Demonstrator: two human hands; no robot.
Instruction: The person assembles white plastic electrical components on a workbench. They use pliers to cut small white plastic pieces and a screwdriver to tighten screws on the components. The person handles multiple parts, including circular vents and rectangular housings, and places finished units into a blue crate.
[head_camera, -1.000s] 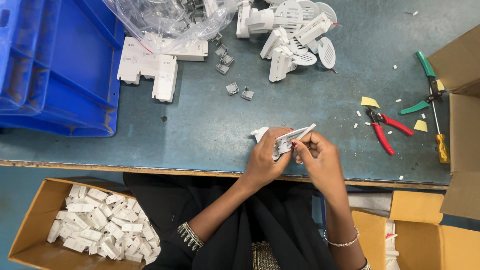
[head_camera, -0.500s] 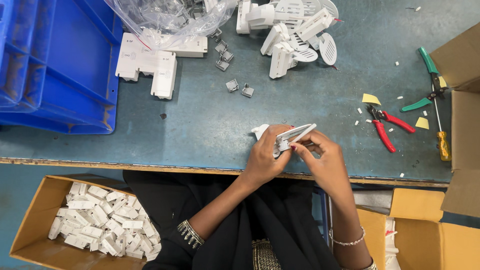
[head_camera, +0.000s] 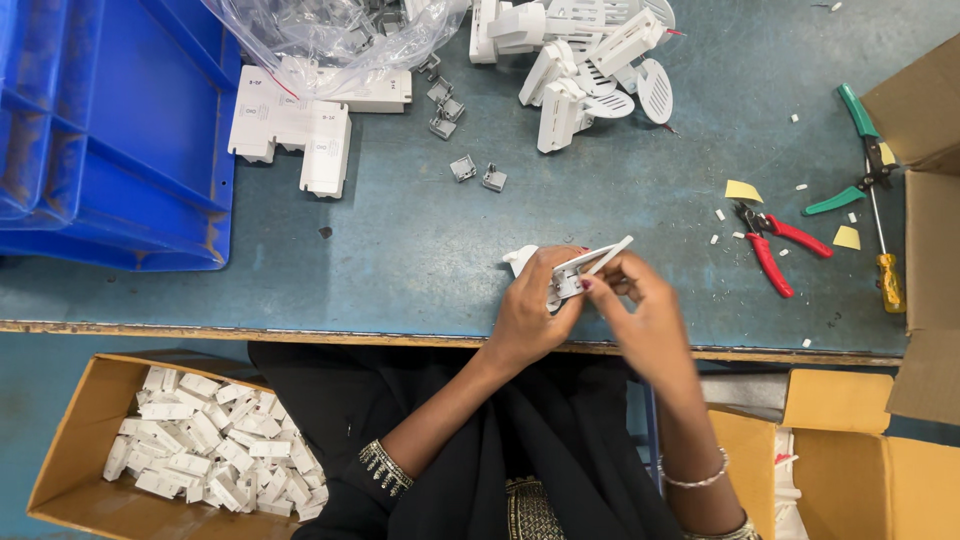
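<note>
My left hand grips a small white plastic part just above the table's front edge. My right hand meets it from the right, fingertips pinched at the part's lower side where a small metal clip sits. Both hands hover over the blue-green table. Two loose metal clips lie a short way behind the hands. White plastic housings lie at the back left, near a clear bag.
A pile of white vented parts sits at the back. Red cutters, green pliers and a yellow-handled screwdriver lie right. Blue crates stand left. A cardboard box of white parts sits below left; more cardboard boxes right.
My hands have stayed at the same spot with the white part. The right fingers have shifted slightly along its lower side.
</note>
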